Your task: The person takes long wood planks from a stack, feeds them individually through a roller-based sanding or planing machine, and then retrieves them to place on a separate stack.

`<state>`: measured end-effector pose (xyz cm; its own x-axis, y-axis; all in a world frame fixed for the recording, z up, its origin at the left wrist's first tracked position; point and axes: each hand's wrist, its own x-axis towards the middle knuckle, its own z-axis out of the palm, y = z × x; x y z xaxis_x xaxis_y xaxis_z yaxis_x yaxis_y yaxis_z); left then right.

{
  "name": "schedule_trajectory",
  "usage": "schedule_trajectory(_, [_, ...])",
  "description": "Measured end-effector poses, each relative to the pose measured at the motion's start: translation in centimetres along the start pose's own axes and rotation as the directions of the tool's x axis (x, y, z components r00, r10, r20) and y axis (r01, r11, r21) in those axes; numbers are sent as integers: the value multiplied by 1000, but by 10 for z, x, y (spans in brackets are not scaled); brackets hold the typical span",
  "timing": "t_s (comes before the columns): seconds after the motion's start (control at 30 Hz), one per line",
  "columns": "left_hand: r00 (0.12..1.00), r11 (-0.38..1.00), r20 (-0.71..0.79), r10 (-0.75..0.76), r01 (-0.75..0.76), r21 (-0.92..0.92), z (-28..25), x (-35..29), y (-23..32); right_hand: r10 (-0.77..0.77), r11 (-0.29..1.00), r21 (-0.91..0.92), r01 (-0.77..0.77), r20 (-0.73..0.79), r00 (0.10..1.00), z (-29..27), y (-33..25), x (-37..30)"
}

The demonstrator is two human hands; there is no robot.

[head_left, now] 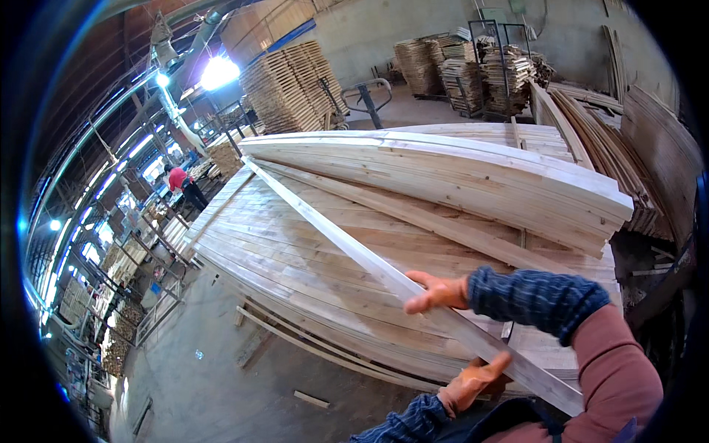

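Observation:
A long, narrow wooden board (351, 247) slants across the view from the far left to the near right, above a wide stack of planks (310, 258). My right hand (437, 292) grips it from its far side, thumb and fingers across the board. Closer to me, my left hand (476, 382) holds the same board from the near edge, with the thumb on top and most fingers hidden beneath. Behind the board, a row of boards (443, 177) stands on edge on the stack, and a single loose plank (413, 214) lies in front of that row.
Tall piles of slats (288, 88) and bundled wood (509, 74) stand at the back, beside a cart handle (367, 100). More boards (628, 155) lean at the right. Offcuts (312, 399) lie on the concrete floor (281, 369). A person in red (179, 179) bends over far left.

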<state>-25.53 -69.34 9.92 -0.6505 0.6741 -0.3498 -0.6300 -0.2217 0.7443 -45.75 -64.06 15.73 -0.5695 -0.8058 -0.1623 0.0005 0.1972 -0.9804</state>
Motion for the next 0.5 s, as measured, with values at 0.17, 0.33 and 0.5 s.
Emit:
schedule_trajectory(0.17, [966,992,247,-80,54,111,15,-45,52,218,865,-436,-248,-118,969,4,-14,-117])
schedule_trajectory(0.33, [791,460,203,578,-521,719,-16,-43,114,261,827,-443,-347,-244,934,20,-27,-273])
schedule_trajectory(0.5, [836,-520,262,482,32,854,-92,-34,189,443,670,-385,-635,-480,757,52,-25,-403])
